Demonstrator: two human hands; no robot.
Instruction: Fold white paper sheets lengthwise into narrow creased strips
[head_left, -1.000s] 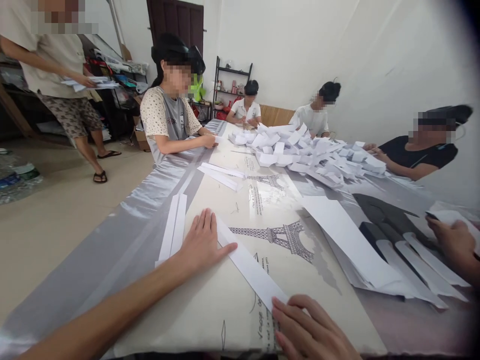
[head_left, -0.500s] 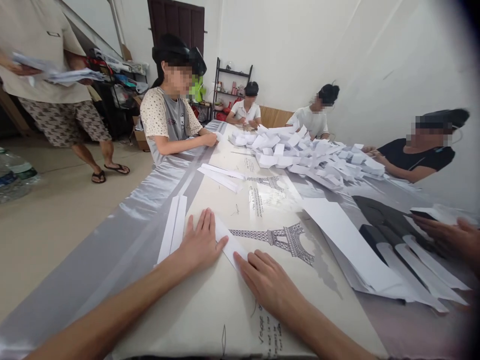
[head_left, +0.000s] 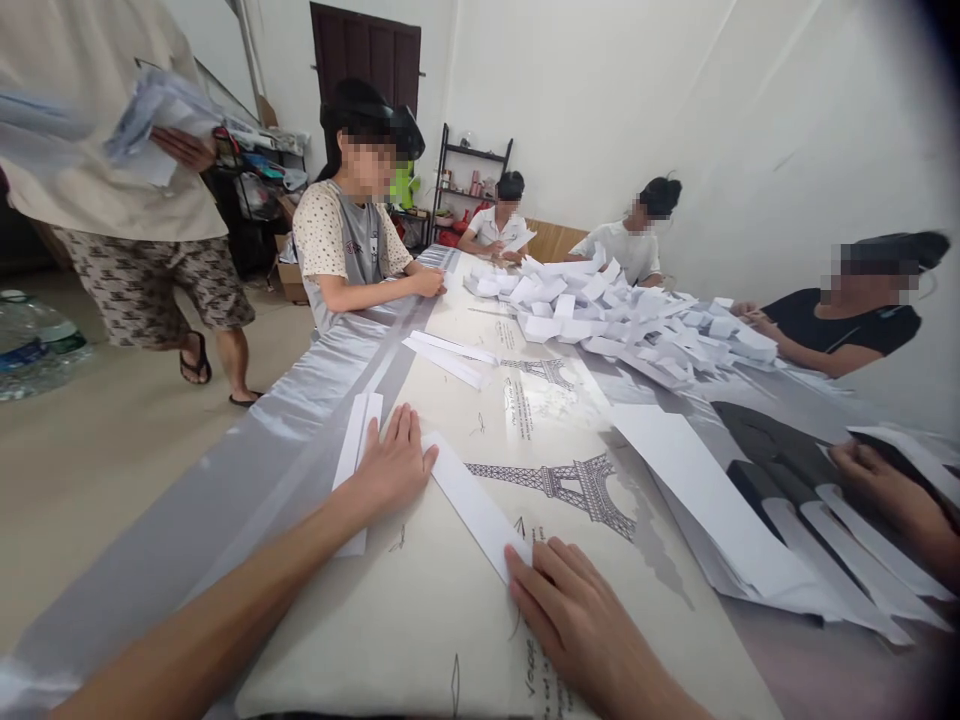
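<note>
A folded white paper strip [head_left: 472, 500] lies slantwise on the printed table cover [head_left: 360, 640]. My left hand [head_left: 397, 465] rests flat with fingers spread, its thumb at the strip's upper end and its palm beside the white strips [head_left: 352, 450] on the left. At the strip's lower end is my right hand [head_left: 559, 590], its fingers bent and pressed on the paper's edge. Farther up the table, a few more folded strips [head_left: 450, 358] lie near the printed tower.
A big heap of folded papers [head_left: 622, 310] covers the far middle. Flat white sheets [head_left: 697, 490] lie at the right beside dark items and another person's hand [head_left: 892, 490]. Several people sit around the table; one person [head_left: 142, 200] walks at the left carrying papers.
My right hand has moved down and right with the strip's lower end, and more of the strip shows. My left hand has shifted slightly off it. The walking person has come nearer.
</note>
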